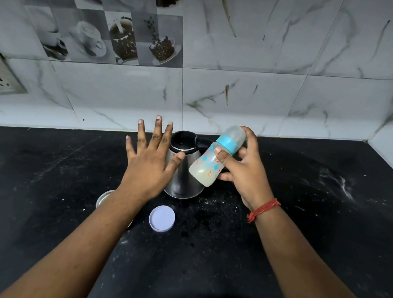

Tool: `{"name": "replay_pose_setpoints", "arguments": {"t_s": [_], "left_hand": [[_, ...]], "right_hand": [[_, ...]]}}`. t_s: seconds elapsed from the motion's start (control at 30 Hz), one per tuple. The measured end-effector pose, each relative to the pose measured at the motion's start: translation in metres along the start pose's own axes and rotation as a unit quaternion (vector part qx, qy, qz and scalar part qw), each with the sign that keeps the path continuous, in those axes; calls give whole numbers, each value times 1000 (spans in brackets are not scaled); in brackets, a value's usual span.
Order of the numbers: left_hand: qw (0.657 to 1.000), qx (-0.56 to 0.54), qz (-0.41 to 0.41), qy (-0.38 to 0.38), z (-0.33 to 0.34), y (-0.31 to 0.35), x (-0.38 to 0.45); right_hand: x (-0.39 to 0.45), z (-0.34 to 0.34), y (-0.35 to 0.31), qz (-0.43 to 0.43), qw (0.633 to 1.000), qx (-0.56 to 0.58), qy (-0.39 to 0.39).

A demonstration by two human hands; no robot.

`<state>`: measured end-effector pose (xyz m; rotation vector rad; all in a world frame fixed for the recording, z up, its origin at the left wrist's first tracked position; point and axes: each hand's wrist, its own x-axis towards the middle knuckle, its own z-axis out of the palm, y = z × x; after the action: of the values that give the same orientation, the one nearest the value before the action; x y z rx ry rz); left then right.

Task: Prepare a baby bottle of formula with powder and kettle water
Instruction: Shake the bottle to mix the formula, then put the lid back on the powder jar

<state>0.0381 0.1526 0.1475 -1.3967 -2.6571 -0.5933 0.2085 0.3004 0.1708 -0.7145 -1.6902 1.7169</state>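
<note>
The right hand [244, 171] grips a tilted bottle [216, 156], capped, blue collar, milky liquid inside, at two o'clock from the steel kettle [184, 172]; kettle's lettering unreadable. Left hand [151, 161] hovers, fingers spread.

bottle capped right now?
Yes, the bottle, gripped tilted in the right hand, has its blue collar and clear cap on, with milky liquid inside.
</note>
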Motion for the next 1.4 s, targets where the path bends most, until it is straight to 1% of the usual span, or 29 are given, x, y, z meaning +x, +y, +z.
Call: {"name": "replay_pose_setpoints", "arguments": {"t_s": [0.17,0.3,0.43,0.6,0.9,1.0,1.13,1.2,1.3,1.4], "left_hand": [[1000,-12,3,-11,17,2,-9],[999,-20,1,-34,38,4,-23],[997,-11,6,-70,64,5,-42],[993,1,9,-118,93,5,-65],[984,30,12,-175,118,4,-83],[983,33,10,-178,118,1,-84],[983,37,-1,-178,116,-3,-84],[985,33,-4,-169,113,-4,-83],[990,22,-7,-142,103,-10,-77],[994,14,-16,-111,91,-22,-68]], "right_hand": [[-5,-2,15,12,999,-35,5],[-12,-6,46,1,988,-154,25],[-24,-11,77,-1,965,-261,19],[-36,-13,116,-8,945,-326,26],[-40,-13,145,15,925,-380,-6],[-42,-14,152,19,925,-380,3],[-44,-17,151,41,934,-354,-9],[-43,-19,147,13,933,-359,15],[-40,-13,130,-61,931,-355,48],[-33,6,108,-163,921,-351,38]]}}
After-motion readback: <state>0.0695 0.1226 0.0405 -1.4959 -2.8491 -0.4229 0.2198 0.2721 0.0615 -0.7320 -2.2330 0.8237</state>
